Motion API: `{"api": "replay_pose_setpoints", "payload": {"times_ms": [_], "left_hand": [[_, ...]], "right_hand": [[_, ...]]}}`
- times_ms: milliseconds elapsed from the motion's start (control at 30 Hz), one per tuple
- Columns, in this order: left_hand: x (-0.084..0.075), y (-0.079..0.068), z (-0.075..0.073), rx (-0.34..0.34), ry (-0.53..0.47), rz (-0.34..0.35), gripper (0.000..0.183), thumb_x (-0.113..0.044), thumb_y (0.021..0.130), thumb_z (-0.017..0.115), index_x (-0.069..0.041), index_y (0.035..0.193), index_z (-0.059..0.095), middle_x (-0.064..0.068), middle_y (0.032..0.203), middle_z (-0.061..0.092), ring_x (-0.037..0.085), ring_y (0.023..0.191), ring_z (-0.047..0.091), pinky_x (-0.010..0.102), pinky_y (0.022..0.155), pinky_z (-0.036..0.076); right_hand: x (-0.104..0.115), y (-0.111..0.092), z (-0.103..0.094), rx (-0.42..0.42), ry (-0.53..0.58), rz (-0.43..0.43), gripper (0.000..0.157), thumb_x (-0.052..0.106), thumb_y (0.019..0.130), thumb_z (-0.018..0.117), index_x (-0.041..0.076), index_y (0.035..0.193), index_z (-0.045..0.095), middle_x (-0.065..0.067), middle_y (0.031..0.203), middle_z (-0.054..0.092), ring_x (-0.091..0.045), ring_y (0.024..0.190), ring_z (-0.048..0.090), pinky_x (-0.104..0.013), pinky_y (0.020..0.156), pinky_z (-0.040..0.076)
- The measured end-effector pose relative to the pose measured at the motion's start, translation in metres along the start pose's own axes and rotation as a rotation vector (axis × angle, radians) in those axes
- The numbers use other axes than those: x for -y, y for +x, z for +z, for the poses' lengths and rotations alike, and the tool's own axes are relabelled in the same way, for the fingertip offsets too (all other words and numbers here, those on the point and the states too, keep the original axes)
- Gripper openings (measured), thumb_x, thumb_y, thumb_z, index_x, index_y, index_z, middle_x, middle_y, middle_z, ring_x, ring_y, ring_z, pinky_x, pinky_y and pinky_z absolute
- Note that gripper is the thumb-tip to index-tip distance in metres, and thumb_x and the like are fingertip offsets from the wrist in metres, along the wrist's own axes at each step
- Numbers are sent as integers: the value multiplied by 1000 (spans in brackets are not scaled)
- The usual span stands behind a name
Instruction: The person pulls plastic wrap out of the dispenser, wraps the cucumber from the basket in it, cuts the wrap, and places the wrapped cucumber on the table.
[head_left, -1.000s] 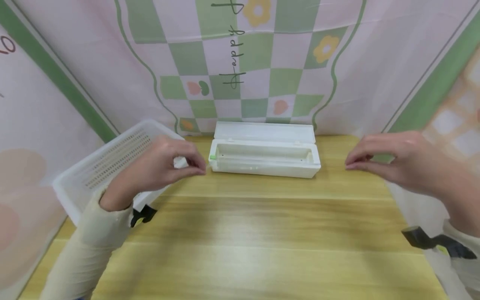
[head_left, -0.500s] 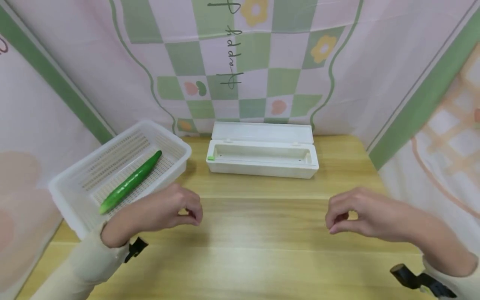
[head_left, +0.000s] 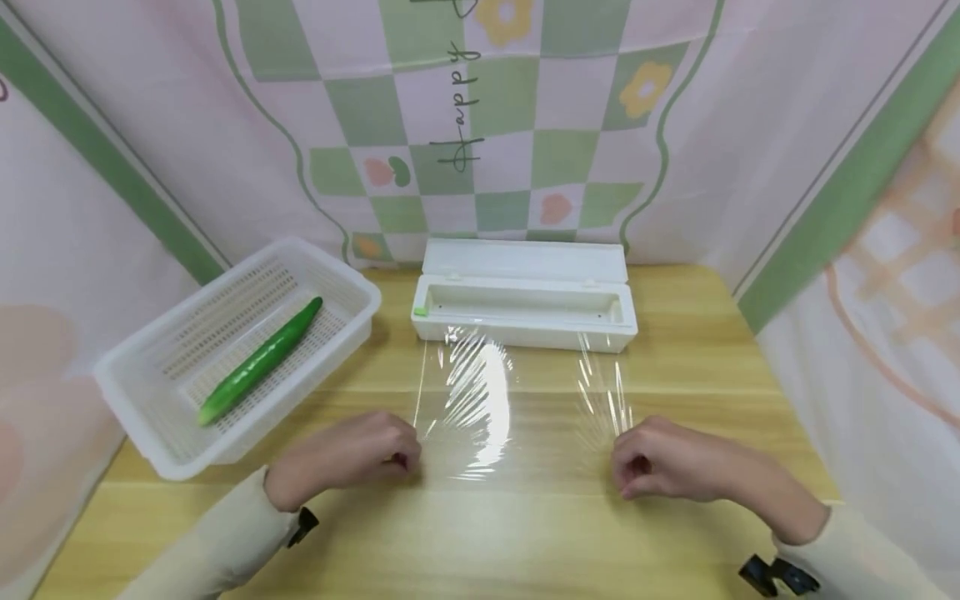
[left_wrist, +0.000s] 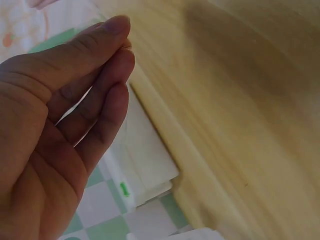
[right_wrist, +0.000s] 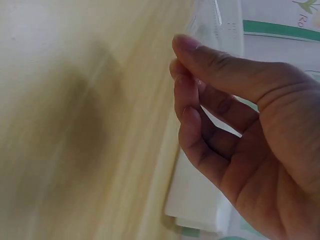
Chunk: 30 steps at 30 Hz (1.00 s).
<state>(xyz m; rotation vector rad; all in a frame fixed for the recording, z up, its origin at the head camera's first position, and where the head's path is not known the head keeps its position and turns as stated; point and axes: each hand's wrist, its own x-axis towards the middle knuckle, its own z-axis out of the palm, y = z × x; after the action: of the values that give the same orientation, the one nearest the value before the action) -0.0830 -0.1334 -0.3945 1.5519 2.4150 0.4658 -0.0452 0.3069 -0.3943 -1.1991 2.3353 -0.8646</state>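
Left hand (head_left: 356, 451): thumb pinched to fingertips, fingers curled
Right hand (head_left: 667, 460): matching pinch, mirrored, well apart from the other
Left arm (head_left: 221, 533): cream-sleeved, angled forward and inward
Right arm (head_left: 858, 550): likewise sleeved, slanting inward

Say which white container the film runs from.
The narrow box with the open lid, its film stretched to the left hand and right hand; the basket instead holds a cucumber.
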Motion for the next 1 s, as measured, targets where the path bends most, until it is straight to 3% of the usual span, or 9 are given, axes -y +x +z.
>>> {"api": "replay_pose_setpoints", "payload": {"times_ms": [367, 567, 700, 833, 1000], "left_hand": [[3, 8, 26, -29, 64, -22, 32, -2, 88, 81, -13, 67, 59, -4, 66, 56, -3, 62, 36, 9, 56, 35], [-3, 8, 37, -41, 68, -171, 36, -21, 97, 77, -17, 64, 62, -8, 62, 54, -3, 56, 38, 13, 55, 42], [-6, 13, 43, -71, 25, -299, 42, -20, 100, 72, -18, 60, 59, -10, 58, 50, -1, 53, 39, 17, 55, 43], [-8, 18, 45, -90, 5, -377, 37, -12, 93, 75, -16, 60, 61, -10, 56, 48, 2, 52, 39, 18, 52, 41], [-9, 21, 45, -80, 2, -393, 26, -7, 87, 78, -14, 65, 66, -8, 60, 54, 3, 55, 43, 17, 52, 41]], "right_hand": [[-18, 13, 24, -6, -112, 54, 27, -1, 81, 80, 22, 75, 66, 16, 71, 58, 10, 65, 45, -13, 54, 44], [-17, 15, 28, 1, -79, 127, 27, 18, 97, 77, 23, 74, 65, 19, 69, 52, 9, 62, 43, -14, 54, 43], [-16, 16, 30, -44, -93, 144, 36, 19, 103, 69, 21, 68, 60, 21, 64, 43, 10, 56, 34, -14, 51, 37], [-13, 17, 32, -59, -90, 244, 32, 18, 99, 74, 20, 69, 64, 19, 63, 49, 8, 55, 38, -15, 50, 38], [-10, 17, 34, -73, -73, 330, 25, 16, 89, 83, 21, 71, 66, 16, 67, 60, 6, 59, 48, -17, 54, 47]]}}
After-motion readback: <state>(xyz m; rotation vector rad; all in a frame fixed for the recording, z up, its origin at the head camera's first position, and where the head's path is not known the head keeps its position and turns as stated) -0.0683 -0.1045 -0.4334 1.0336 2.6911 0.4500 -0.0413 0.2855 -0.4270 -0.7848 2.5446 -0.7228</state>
